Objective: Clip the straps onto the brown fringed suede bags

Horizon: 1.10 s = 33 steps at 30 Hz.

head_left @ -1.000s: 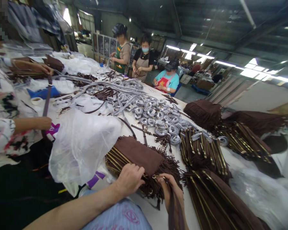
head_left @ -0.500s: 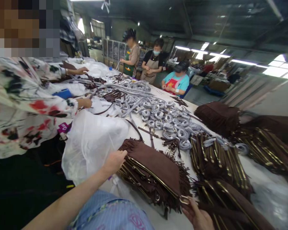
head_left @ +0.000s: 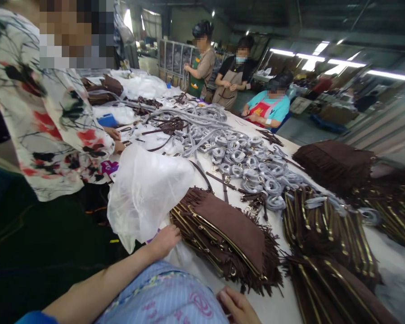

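A stack of dark brown fringed bags point(head_left: 234, 225) with gold zippers lies on the table in front of me. My left hand point(head_left: 166, 242) is closed beside the stack's left end, fingers curled down next to thin plastic; what is in them, if anything, is hidden. My right hand point(head_left: 238, 307) hangs loosely at the near table edge, below the stack's right end, apart from it and with nothing visible in it. A translucent white plastic bag point(head_left: 148, 184) bulges behind my left hand, touching the stack's left side.
Many wrapped grey strap coils point(head_left: 249, 153) cover the middle of the table. More brown fringed pieces point(head_left: 327, 225) with gold zippers lie at right. A co-worker in a floral shirt point(head_left: 50, 121) stands at left; several people work at the far side.
Both hands have let go of the top brown bag. My left hand moved down off its corner, and my right hand dropped from its gold buckle toward me. The view shifted left.
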Each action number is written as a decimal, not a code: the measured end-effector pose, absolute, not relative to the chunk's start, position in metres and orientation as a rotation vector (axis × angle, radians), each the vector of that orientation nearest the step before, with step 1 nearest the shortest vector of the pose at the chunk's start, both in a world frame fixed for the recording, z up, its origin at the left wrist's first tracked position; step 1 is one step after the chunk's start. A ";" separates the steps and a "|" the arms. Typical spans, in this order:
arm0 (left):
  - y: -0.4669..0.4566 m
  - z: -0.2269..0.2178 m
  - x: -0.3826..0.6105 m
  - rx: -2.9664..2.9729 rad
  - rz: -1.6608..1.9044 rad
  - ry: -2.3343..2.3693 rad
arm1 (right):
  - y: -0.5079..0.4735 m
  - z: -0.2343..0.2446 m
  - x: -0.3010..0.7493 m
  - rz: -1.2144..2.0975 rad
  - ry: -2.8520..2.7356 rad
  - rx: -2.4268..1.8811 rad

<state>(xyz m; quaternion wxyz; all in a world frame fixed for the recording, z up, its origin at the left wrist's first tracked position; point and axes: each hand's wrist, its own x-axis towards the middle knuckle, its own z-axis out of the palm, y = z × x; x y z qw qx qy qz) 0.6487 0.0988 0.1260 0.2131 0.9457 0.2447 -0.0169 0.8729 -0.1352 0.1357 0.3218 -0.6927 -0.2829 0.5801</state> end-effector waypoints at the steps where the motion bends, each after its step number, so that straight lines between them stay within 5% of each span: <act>1: 0.097 0.120 0.650 2.654 -0.038 0.665 | -0.129 0.139 0.869 1.514 -0.846 -1.826; 7: 0.095 0.091 0.653 2.784 0.046 0.624 | -0.105 0.160 0.856 1.335 -1.224 -1.890; 20: 0.087 0.104 0.643 2.812 0.438 0.330 | -0.085 0.159 0.829 1.132 -0.942 -1.865; 33: 0.092 0.093 0.644 2.867 0.225 0.324 | -0.101 0.165 0.844 0.754 -1.549 -2.186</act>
